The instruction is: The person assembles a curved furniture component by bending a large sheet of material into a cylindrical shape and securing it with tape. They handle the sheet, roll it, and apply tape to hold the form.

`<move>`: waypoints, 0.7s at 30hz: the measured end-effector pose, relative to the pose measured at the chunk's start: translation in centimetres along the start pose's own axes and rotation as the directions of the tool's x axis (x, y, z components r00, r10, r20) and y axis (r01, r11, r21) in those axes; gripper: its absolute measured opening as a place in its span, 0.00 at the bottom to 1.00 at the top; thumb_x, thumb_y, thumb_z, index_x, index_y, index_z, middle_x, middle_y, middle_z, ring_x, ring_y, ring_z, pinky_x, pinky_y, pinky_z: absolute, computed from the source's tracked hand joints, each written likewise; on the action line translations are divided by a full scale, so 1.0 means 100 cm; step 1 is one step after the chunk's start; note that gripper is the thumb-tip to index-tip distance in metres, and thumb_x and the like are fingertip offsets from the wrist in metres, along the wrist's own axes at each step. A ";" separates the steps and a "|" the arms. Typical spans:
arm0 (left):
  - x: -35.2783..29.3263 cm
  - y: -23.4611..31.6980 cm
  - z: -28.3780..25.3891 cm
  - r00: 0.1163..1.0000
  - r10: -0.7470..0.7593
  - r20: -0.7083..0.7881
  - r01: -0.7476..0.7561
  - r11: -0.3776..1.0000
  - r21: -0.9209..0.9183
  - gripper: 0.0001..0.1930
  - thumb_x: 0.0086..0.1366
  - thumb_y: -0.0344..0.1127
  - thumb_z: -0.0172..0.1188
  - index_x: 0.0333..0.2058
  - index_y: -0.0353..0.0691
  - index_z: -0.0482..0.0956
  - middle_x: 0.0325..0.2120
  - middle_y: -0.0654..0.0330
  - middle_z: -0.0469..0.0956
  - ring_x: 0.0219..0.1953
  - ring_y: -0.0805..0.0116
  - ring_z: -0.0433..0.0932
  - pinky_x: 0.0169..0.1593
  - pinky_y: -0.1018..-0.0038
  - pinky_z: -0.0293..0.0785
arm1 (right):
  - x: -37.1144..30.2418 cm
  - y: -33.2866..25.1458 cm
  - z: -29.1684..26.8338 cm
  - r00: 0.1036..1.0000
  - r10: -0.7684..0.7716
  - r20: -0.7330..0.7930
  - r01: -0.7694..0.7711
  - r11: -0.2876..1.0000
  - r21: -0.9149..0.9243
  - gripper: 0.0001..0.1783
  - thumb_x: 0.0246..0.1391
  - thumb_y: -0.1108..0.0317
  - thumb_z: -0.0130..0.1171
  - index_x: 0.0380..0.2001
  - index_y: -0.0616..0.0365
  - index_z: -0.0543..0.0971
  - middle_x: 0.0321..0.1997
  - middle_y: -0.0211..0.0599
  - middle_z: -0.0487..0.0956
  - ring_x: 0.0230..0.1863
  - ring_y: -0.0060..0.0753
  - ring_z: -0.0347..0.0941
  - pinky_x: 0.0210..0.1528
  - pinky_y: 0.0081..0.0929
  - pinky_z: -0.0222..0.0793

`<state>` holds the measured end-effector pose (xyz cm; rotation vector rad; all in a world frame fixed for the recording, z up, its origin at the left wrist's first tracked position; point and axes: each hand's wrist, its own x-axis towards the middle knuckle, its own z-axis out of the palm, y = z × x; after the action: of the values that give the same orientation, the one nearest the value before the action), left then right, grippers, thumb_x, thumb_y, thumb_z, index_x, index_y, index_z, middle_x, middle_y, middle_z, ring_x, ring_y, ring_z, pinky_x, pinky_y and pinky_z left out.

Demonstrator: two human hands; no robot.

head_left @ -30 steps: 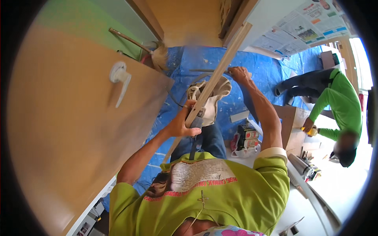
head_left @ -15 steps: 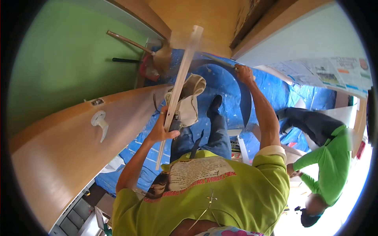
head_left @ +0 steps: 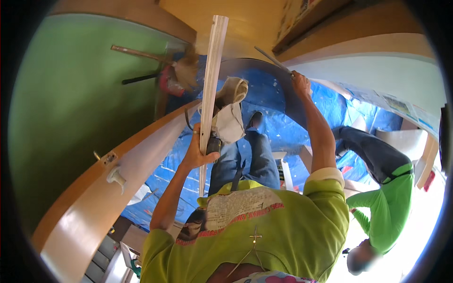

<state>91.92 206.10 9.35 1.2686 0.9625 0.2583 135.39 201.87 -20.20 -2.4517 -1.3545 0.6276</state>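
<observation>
My left hand [head_left: 197,150] is wrapped round a long, pale wooden strip [head_left: 213,75], which stands nearly upright before me. My right hand [head_left: 301,85], stretched out ahead to the right, grips a thin grey rod [head_left: 271,60]. Its full shape is hard to make out. A dark curved band [head_left: 295,106] passes beside that hand, and I cannot tell whether the hand holds it. At my waist hangs a pale canvas pouch [head_left: 229,125], just right of the strip. A dark tool [head_left: 213,150] shows at the pouch, close to my left thumb.
Left is a wooden door [head_left: 94,198] with a white knob [head_left: 115,178]. A broom [head_left: 186,70] and red dustpan [head_left: 170,82] stand by the green wall. Blue sheeting [head_left: 264,89] covers the floor. A co-worker in green [head_left: 391,212] bends at my right.
The wooden strip has turned more upright. My right hand has shifted slightly right, and the grey rod now points up and left. The door and co-worker appear slightly shifted.
</observation>
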 end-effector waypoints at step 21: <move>0.098 -0.005 -0.020 0.870 -0.098 0.484 -0.039 0.963 0.266 0.50 0.44 0.42 0.73 0.61 0.38 0.51 0.47 0.49 0.68 0.50 0.57 0.69 0.56 0.64 0.65 | -0.132 -0.096 -0.026 0.895 0.331 -0.300 -0.185 0.886 0.424 0.15 0.52 0.69 0.64 0.45 0.48 0.82 0.41 0.40 0.79 0.42 0.50 0.76 0.41 0.39 0.72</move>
<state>96.20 213.65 4.42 1.4712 0.5805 -0.2293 123.45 195.64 -10.58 -2.2863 -0.6823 0.4137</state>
